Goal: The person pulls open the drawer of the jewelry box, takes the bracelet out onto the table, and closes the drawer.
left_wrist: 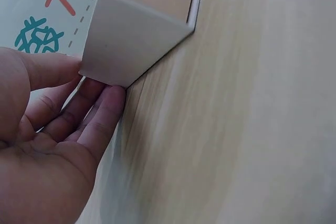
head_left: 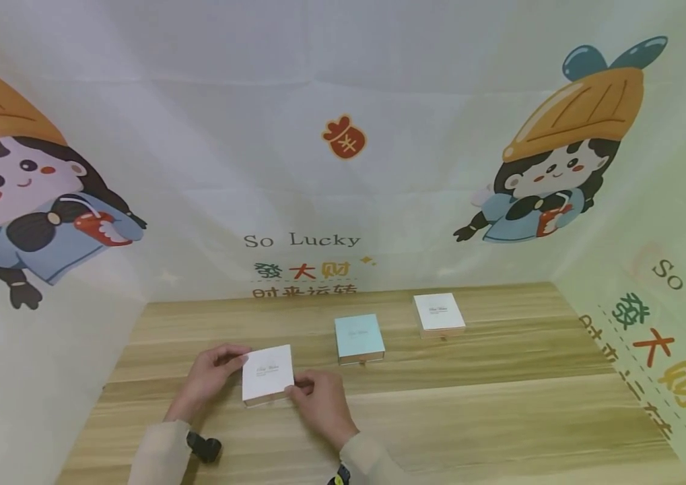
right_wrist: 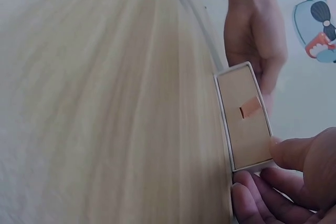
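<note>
A flat white box [head_left: 267, 372] with small print on its lid lies on the table between both hands. My left hand [head_left: 215, 374] holds its left far corner. In the left wrist view, the thumb [left_wrist: 52, 71] is at the top edge of the box [left_wrist: 126, 35] and the fingertips touch its lower edge. On the opposite side, my right hand [head_left: 323, 403] pinches the right edge near the front corner. The right wrist view shows the box's tan front side [right_wrist: 244, 121] with a small orange ribbon tab [right_wrist: 251, 107].
A light blue box [head_left: 359, 335] stands right of the held one. Farther back to the right is another white box [head_left: 439, 312]. The wood-grain table [head_left: 488, 417] is bordered by printed cloth walls [head_left: 403, 222] behind and at both sides.
</note>
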`<state>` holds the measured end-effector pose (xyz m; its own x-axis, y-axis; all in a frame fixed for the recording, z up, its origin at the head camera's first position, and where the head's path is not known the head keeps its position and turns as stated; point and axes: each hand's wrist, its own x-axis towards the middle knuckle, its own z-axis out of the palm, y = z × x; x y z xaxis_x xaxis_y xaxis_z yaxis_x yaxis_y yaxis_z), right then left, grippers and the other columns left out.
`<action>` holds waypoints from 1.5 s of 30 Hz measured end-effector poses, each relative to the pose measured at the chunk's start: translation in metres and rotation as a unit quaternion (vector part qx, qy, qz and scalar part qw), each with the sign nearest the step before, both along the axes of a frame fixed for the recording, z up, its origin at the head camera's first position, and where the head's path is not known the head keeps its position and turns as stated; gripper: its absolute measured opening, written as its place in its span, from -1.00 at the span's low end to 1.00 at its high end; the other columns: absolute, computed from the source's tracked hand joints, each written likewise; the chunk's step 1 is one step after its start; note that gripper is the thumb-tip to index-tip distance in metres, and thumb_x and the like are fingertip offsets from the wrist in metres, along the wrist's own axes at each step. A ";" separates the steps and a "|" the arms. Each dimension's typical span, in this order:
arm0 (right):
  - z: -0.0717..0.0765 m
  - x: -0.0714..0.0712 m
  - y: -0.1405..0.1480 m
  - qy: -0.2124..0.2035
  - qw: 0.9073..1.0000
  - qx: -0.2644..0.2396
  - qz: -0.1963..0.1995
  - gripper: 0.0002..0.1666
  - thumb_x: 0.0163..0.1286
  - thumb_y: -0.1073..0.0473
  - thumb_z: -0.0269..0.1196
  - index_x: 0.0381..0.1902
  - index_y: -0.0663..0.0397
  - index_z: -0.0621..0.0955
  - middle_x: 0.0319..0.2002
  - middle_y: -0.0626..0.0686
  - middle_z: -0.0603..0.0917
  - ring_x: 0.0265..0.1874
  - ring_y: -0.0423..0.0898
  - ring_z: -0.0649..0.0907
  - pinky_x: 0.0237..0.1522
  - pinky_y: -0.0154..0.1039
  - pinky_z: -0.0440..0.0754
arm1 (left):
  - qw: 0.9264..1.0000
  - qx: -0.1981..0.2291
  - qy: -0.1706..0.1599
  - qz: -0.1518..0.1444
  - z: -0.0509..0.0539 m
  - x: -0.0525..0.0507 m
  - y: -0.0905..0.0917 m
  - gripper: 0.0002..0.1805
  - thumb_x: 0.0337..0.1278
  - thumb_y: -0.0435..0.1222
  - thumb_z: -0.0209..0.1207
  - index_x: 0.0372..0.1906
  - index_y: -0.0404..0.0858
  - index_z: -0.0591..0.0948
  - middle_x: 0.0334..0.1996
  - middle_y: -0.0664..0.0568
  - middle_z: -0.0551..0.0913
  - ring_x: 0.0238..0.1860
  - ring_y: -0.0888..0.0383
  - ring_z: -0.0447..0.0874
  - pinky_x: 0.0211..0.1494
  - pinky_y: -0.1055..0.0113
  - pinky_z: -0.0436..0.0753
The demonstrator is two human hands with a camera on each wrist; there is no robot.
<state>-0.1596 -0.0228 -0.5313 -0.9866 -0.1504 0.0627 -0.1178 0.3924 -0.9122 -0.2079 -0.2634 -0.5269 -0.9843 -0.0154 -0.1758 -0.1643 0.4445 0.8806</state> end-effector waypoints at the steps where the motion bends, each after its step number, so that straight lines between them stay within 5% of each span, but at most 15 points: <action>1: 0.000 -0.001 0.001 -0.002 1.000 0.001 0.000 -0.79 0.32 0.20 0.43 -0.17 0.23 0.77 -0.29 0.05 0.81 -0.41 -0.35 0.65 -0.34 -0.45 0.64 | 1.000 -0.003 0.000 0.000 0.000 0.002 0.000 -0.71 0.47 -0.25 0.16 0.14 -0.26 0.67 0.27 -0.21 0.61 0.40 -0.15 0.46 0.49 -0.09 0.40; 9: -0.004 -0.009 0.009 -0.019 1.000 0.011 -0.004 -0.83 0.26 0.11 0.48 -0.26 0.09 0.81 -0.34 -0.03 0.81 -0.41 -0.33 0.65 -0.32 -0.39 0.65 | 0.998 -0.062 0.019 0.004 0.000 0.022 -0.006 -0.74 0.38 -0.26 0.24 0.06 -0.28 0.70 0.12 -0.16 0.71 0.16 -0.04 0.64 0.22 0.16 0.57; 14: -0.003 -0.011 0.012 -0.025 1.000 0.013 -0.007 -0.83 0.23 0.11 0.49 -0.29 0.08 0.81 -0.35 -0.02 0.81 -0.39 -0.29 0.66 -0.30 -0.35 0.64 | 0.997 -0.066 0.023 0.013 0.003 0.039 -0.007 -0.77 0.33 -0.25 0.30 -0.01 -0.28 0.71 0.13 -0.16 0.72 0.19 -0.08 0.66 0.29 0.06 0.57; 22: -0.002 -0.019 0.013 -0.045 0.998 0.035 -0.027 -0.90 0.26 0.09 0.48 -0.32 -0.04 0.80 -0.33 -0.10 0.78 -0.36 -0.30 0.62 -0.26 -0.33 0.61 | 0.997 -0.076 0.026 0.008 0.006 0.062 -0.001 -0.81 0.24 -0.31 0.36 -0.10 -0.31 0.70 0.02 -0.16 0.75 0.02 0.01 0.73 0.00 0.39 0.61; 30: -0.002 -0.020 0.013 -0.027 0.999 0.031 0.001 -0.90 0.29 0.09 0.46 -0.31 -0.04 0.79 -0.34 -0.09 0.78 -0.38 -0.30 0.63 -0.28 -0.36 0.60 | 0.994 -0.106 0.011 0.016 0.013 0.084 0.006 -0.76 0.20 -0.30 0.39 -0.10 -0.33 0.68 -0.13 -0.09 0.78 -0.13 0.11 0.74 -0.11 0.33 0.63; 45: 0.001 -0.025 0.011 -0.013 0.999 0.029 0.043 -0.91 0.36 0.12 0.41 -0.28 -0.01 0.79 -0.33 -0.06 0.79 -0.36 -0.29 0.63 -0.29 -0.36 0.59 | 0.993 -0.110 0.002 0.037 0.017 0.106 0.027 -0.66 0.12 -0.28 0.44 -0.09 -0.36 0.61 -0.20 -0.08 0.73 -0.22 0.15 0.67 -0.23 0.43 0.61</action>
